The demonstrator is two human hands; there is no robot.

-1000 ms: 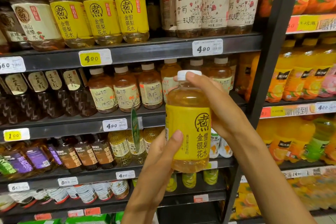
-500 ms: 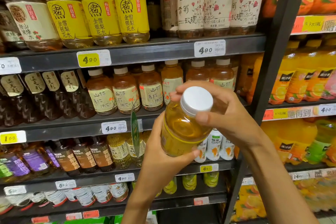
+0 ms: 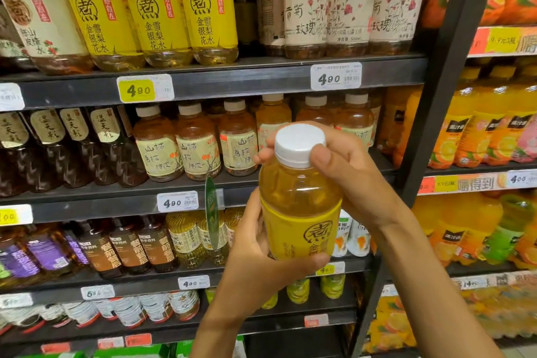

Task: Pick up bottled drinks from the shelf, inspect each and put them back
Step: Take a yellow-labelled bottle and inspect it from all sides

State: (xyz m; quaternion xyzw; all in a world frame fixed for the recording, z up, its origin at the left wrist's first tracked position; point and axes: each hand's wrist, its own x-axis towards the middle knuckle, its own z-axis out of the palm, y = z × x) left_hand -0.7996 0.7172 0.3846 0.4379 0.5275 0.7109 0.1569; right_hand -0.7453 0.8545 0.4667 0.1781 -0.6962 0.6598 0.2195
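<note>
Dark metal shelving [image 3: 220,90] fills the view from nine o'clock across to two o'clock, tiered with bottled drinks and white and yellow price tags, while a second bay of orange juice bottles [image 3: 476,136] stands at three o'clock. Along the top tier, at eleven o'clock, a row of yellow-labelled bottles [image 3: 157,17] sits with a dark gap just right of it, toward twelve o'clock, likely the slot this one belongs in. Just right of centre, in front of the shelves and apart from them, is the held bottle [image 3: 299,203], amber liquid above a yellow label, tilted so its top leans toward the camera. The left hand [image 3: 255,259] wraps the lower body, thumb across the label's bottom edge; the right hand [image 3: 351,177] curls round the neck, thumb and fingers pinching the white cap [image 3: 299,144]. My judgement is that the risk lies in the hand-over: if the lower hand lets go while the upper one holds only the smooth cap, the full bottle could slip or swing into the front row, and a twist on the cap might break its seal. Compared with half a second ago, the bottle has come more upright, its label and printed emblem now showing, where the cap had faced the camera almost squarely.
</note>
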